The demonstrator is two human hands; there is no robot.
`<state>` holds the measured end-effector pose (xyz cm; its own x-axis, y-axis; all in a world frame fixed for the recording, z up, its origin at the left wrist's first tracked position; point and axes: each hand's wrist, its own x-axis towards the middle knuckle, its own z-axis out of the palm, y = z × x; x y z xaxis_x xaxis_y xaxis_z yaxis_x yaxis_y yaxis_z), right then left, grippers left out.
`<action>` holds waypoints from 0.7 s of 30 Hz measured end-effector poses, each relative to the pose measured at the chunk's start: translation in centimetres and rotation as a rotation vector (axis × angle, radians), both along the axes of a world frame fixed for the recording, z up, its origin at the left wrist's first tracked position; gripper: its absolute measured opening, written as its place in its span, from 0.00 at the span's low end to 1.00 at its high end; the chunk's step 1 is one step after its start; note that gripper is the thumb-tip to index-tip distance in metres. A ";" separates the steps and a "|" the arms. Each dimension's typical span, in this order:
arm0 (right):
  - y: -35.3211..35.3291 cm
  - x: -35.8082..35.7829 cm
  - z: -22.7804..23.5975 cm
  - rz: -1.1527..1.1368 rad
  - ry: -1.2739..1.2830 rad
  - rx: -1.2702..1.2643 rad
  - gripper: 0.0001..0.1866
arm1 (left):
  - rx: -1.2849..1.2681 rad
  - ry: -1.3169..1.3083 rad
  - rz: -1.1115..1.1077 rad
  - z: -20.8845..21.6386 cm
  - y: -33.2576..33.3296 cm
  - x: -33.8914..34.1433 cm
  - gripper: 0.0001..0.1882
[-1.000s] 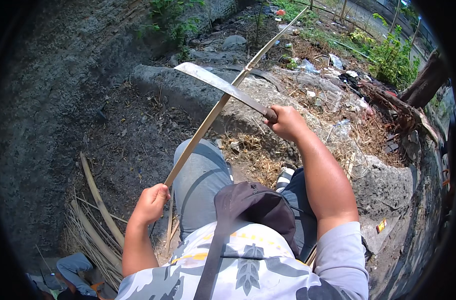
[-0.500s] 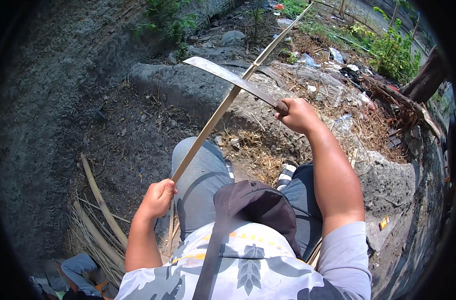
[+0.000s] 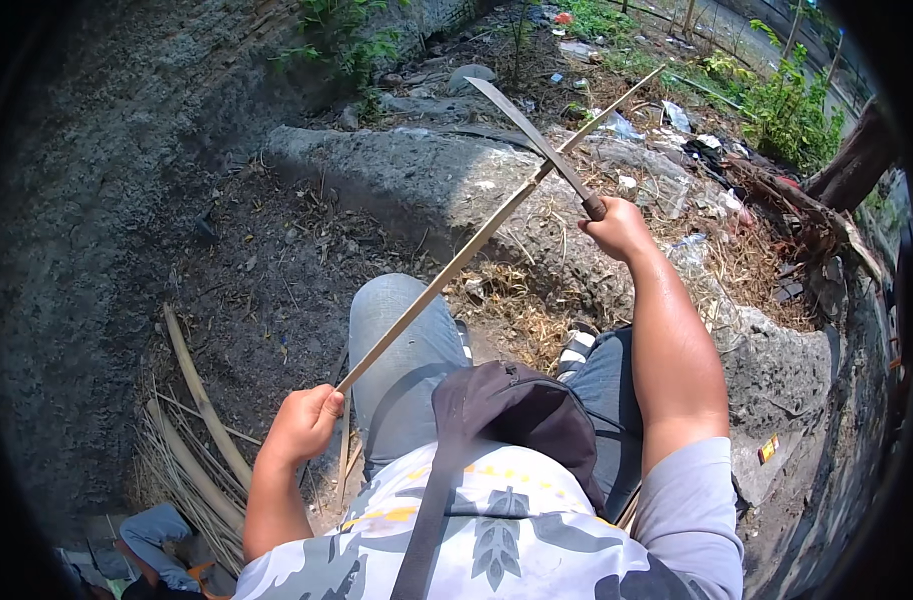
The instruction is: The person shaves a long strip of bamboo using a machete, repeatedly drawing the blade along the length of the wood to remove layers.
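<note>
A long, pale bamboo strip [image 3: 447,275] slants from lower left to upper right over my left knee. Its near end is in the closed fist of my left hand [image 3: 305,424]. My right hand [image 3: 620,229] is wrapped around the short brown handle of a machete [image 3: 529,126]. The long, slightly curved blade points up and to the left and crosses the bamboo strip in its far part, at or against a node. Whether the edge bites into the strip cannot be made out.
A rough stone ledge [image 3: 377,165] runs ahead of my knees. Bent bamboo pieces [image 3: 205,400] and thin slivers lie at left. Part of another person [image 3: 160,540] shows at lower left. A tree trunk [image 3: 857,155] and scattered litter are at right; a dark bag [image 3: 517,410] rests on my lap.
The machete has moved farther along the strip, up and right, and its blade has turned more upright. The strip's far end has swung right and down; my left hand has lowered slightly.
</note>
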<state>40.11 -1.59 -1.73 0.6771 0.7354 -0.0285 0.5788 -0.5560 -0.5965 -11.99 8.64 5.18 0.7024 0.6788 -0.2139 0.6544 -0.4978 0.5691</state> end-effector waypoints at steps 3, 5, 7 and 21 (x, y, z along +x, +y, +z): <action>0.0 -0.8 0.6 0.019 -0.028 0.000 0.17 | 0.016 -0.002 0.005 -0.4 0.4 0.2 0.22; 0.4 -2.8 2.4 0.094 -0.024 -0.027 0.18 | 0.022 -0.011 0.021 -0.6 0.5 0.6 0.22; 1.1 -3.8 1.4 0.244 -0.138 0.059 0.14 | 0.030 -0.038 0.012 -0.7 0.6 1.7 0.22; 0.3 -3.0 2.8 0.112 -0.254 0.081 0.12 | 0.142 -0.093 0.015 -0.2 1.5 -0.2 0.23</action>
<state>37.09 -1.32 1.11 0.5697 0.7987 0.1937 0.7703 -0.4368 -0.4646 -12.24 10.12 5.01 0.7042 0.7082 -0.0500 0.6103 -0.5679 0.5522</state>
